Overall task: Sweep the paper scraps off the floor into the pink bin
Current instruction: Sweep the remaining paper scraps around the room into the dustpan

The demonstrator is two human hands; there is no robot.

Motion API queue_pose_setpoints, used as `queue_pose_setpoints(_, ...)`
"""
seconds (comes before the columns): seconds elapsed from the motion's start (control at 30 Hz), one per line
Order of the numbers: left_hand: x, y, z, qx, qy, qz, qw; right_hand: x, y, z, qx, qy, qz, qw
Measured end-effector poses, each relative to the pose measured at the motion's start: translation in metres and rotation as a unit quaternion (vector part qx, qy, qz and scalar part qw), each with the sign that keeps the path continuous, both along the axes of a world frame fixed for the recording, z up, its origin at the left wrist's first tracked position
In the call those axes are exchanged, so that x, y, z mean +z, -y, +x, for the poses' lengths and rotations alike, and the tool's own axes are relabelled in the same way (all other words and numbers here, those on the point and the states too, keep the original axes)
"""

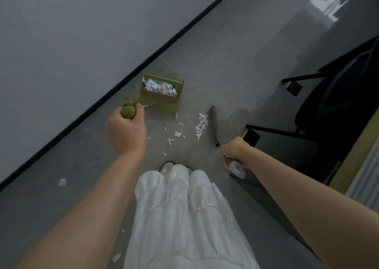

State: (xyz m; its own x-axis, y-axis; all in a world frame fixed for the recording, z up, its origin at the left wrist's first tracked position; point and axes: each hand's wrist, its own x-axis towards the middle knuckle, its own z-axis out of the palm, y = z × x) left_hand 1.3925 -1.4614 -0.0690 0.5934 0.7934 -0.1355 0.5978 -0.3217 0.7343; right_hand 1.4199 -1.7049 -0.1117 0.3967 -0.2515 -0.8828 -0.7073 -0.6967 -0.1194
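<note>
So you're partway: your left hand (126, 132) grips the handle of the green dustpan (162, 93), already holding one heap of paper scraps (159, 87). Your right hand (233, 150) is closed around the broom (215, 125) handle. Just beside the dustpan's mouth, one strip-shaped cluster and roughly eight small bits remain; three more scraps lie well behind it. No pink bin is in view.

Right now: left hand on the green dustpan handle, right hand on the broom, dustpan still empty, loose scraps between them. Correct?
One thing is off: the dustpan is not empty. The head view shows white paper scraps already piled inside it. The rest holds: left hand grips the green handle, right hand holds the broom, and loose scraps lie on the floor between them.
</note>
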Motion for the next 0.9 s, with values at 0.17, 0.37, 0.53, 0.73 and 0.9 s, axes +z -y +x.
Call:
queue_pose_setpoints(0.17,-0.001,-0.027,-0.048,0.05,0.004,0.01,0.999,0.007,-0.051,-0.027,0.056,-0.029,0.047,0.997)
queue_pose_setpoints(0.37,0.007,-0.057,-0.099,0.101,-0.007,0.035,0.994,0.022,-0.103,-0.06,0.154,-0.092,0.073,0.981)
queue_pose_setpoints(0.53,0.009,-0.087,-0.142,0.128,0.007,0.037,0.991,0.034,-0.124,-0.084,0.116,-0.041,0.073,0.99)
queue_pose_setpoints(0.73,0.018,-0.115,-0.199,0.181,0.007,0.037,0.983,0.031,-0.142,-0.094,0.202,0.04,0.002,0.979)
queue_pose_setpoints(0.9,0.019,-0.126,-0.235,0.221,-0.008,0.051,0.974,0.021,-0.152,-0.085,0.275,0.08,-0.053,0.957)
